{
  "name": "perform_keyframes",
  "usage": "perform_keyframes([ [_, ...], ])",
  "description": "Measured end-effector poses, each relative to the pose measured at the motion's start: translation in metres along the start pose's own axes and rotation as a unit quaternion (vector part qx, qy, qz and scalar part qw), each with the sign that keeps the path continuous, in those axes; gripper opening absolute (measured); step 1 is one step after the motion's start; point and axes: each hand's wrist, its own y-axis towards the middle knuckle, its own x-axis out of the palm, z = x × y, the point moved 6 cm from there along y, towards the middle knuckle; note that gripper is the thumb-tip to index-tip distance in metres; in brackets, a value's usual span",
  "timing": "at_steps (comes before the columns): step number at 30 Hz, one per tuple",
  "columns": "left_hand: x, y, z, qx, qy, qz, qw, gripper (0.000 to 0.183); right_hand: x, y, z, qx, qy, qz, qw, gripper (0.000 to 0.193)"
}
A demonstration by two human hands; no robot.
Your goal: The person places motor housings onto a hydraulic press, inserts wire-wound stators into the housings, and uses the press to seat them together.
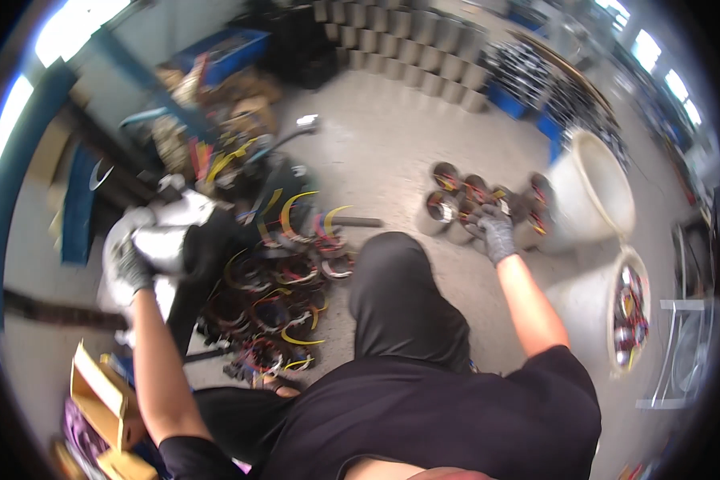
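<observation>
At the left, my gloved left hand is closed around the end of a bare silver metal cylinder, beside a whitish, blurred machine part. Off to the right, my gloved right hand reaches down onto a cluster of grey metal cylinders with copper windings and coloured wires inside. Its fingers curl over the rim of one of them; the exact grip is partly blurred. Between my left arm and my knee lies a pile of loose wound stators with yellow, red and blue leads.
Two large whitish tubs stand at the right, the nearer tipped toward wired parts. Stacked grey cylinders line the back, with blue crates of metal parts beside them. A dark bar lies near my knee; cardboard sits lower left.
</observation>
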Motion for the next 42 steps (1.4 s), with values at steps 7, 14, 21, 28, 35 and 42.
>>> perform_keyframes([
  [7,0.021,-0.078,0.070,0.015,0.181,0.053,0.982,0.025,0.344,-0.190,-0.112,-0.351,-0.435,-0.559,0.612,0.056],
  [14,-0.002,-0.098,0.131,-0.118,-0.007,0.115,0.986,0.032,0.504,-0.249,0.052,-0.202,-0.444,-0.558,0.671,0.050],
  [21,0.006,-0.131,0.109,-0.271,-0.276,0.248,0.888,0.040,0.573,-0.227,0.154,-0.132,-0.271,-0.504,0.809,0.049],
  [28,0.051,-0.181,0.144,-0.508,-0.594,-0.038,0.622,0.055,0.595,-0.259,0.141,-0.166,-0.231,-0.539,0.792,0.043],
  [35,0.048,-0.167,0.117,-0.470,-0.625,0.033,0.623,0.041,0.623,-0.310,0.116,-0.319,-0.289,-0.480,0.765,0.043],
  [42,0.020,-0.121,0.154,-0.334,-0.675,0.019,0.657,0.039,0.686,-0.331,0.068,-0.395,-0.322,-0.578,0.637,0.032],
])
